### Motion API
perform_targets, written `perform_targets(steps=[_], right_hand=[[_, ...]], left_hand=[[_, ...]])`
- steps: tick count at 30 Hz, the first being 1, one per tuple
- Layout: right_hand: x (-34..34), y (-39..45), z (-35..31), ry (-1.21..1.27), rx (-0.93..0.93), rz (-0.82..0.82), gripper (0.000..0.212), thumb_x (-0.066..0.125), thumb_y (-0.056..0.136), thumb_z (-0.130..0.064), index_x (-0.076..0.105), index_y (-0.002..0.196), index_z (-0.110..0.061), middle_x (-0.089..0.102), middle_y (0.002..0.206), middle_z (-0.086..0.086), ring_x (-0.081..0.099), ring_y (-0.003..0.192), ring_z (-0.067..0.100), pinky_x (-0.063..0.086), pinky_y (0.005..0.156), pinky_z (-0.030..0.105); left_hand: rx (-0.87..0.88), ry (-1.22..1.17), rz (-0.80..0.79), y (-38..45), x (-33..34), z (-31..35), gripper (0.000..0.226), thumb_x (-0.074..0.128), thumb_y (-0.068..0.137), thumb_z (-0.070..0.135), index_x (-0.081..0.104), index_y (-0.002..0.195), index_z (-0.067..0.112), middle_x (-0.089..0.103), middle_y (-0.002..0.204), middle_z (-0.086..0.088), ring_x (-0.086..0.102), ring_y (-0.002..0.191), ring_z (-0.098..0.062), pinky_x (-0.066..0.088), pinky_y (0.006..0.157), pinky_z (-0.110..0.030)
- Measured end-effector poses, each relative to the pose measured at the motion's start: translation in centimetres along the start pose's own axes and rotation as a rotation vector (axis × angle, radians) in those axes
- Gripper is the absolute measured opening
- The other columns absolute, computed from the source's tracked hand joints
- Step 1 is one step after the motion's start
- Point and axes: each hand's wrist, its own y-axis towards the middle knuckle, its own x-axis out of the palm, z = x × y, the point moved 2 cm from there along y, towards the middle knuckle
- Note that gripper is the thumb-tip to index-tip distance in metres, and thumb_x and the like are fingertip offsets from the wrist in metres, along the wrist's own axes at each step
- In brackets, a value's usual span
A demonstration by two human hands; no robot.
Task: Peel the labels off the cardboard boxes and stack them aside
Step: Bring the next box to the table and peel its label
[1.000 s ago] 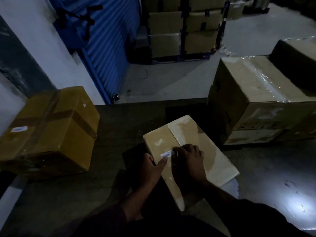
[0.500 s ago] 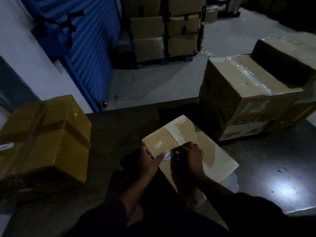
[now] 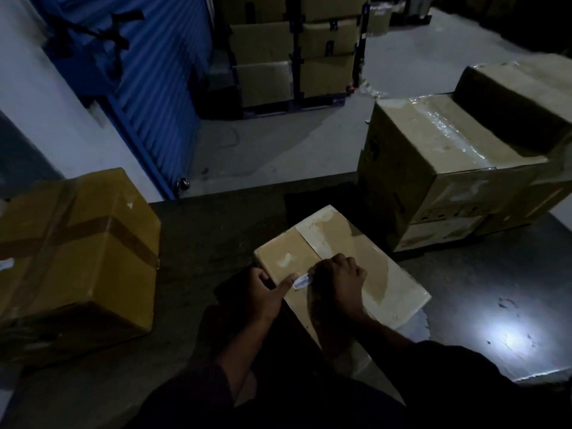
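On the flat box (image 3: 340, 267) at centre, the right hand (image 3: 337, 280) pinches a half-lifted label (image 3: 301, 281); the left hand (image 3: 263, 292) grips the box edge. At nine o'clock, another box (image 3: 77, 258) keeps its label, so much remains.

Label (image 3: 301, 281) print: too small and dim to read.
Label, right end: hidden under my right hand (image 3: 337, 280).
My right fingertips: curled out of sight.
Left box (image 3: 77, 252): cut off by the frame edge.
Right boxes (image 3: 448, 168): cut off likewise.
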Motion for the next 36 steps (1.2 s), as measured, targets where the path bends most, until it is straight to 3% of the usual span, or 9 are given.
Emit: perform_targets(steps=[6,8,12,17,24,30,36], right_hand=[[0.3,0.1,1.4,0.165,-0.068,-0.038,0.012,0.06,0.083,-0.045,0.062,0.089,-0.035,0.05,0.092,-0.015,0.045,0.093,0.012,0.028,0.083,0.034],[-0.3,-0.1,1.3,0.214,-0.105,-0.026,0.022,0.056,0.083,-0.047,0.065,0.096,-0.032,0.055,0.095,-0.012,0.046,0.093,0.012,0.028,0.082,0.034],[-0.3,-0.2,1.1,0.139,-0.114,-0.039,0.014,0.063,0.085,-0.036,0.069,0.099,-0.036,0.057,0.099,-0.011,0.048,0.097,0.014,0.033,0.086,0.037],[0.2,-0.4,1.2,0.132,-0.074,-0.014,0.009,0.062,0.083,-0.04,0.066,0.09,-0.038,0.052,0.093,-0.02,0.042,0.09,0.005,0.035,0.086,0.035],[-0.9,-0.5,1.4,0.218,-0.163,-0.026,0.019,0.067,0.084,-0.031,0.068,0.103,-0.035,0.059,0.101,-0.007,0.048,0.098,0.016,0.031,0.083,0.037],[-0.8,-0.4,1.3,0.139,-0.135,-0.043,0.012,0.067,0.086,-0.032,0.069,0.098,-0.03,0.058,0.103,-0.005,0.047,0.101,0.019,0.026,0.083,0.033],[-0.4,-0.1,1.7,0.141,-0.118,-0.09,0.018,0.067,0.082,-0.036,0.067,0.099,-0.03,0.055,0.104,-0.003,0.046,0.102,0.022,0.032,0.086,0.041]], left_hand=[[0.013,-0.019,0.016,-0.1,0.1,-0.1,0.054,0.086,0.069,0.044,0.038,0.08,0.022,0.045,0.075,0.006,0.045,0.065,-0.012,0.033,0.058,-0.03],[0.016,-0.022,0.009,-0.1,0.2,-0.2,0.053,0.086,0.069,0.044,0.039,0.081,0.022,0.044,0.075,0.006,0.044,0.064,-0.01,0.032,0.057,-0.029],[0.014,-0.028,0.009,-0.1,0.1,-0.2,0.053,0.086,0.07,0.042,0.041,0.085,0.018,0.044,0.077,0.006,0.044,0.066,-0.011,0.033,0.057,-0.029],[0.001,-0.01,-0.003,-0.1,0.0,-0.2,0.052,0.084,0.071,0.045,0.042,0.087,0.02,0.047,0.08,0.007,0.046,0.068,-0.01,0.032,0.058,-0.028],[0.053,-0.054,0.013,-0.2,0.2,-0.2,0.053,0.085,0.073,0.04,0.037,0.083,0.019,0.041,0.075,0.007,0.04,0.064,-0.01,0.03,0.057,-0.029],[0.029,-0.053,0.011,-0.1,0.1,-0.4,0.055,0.085,0.07,0.044,0.04,0.086,0.017,0.045,0.077,0.007,0.043,0.065,-0.008,0.032,0.058,-0.029],[0.037,-0.068,0.005,-0.2,0.1,-0.4,0.055,0.085,0.072,0.042,0.04,0.088,0.016,0.046,0.08,0.006,0.044,0.067,-0.009,0.033,0.058,-0.029]])
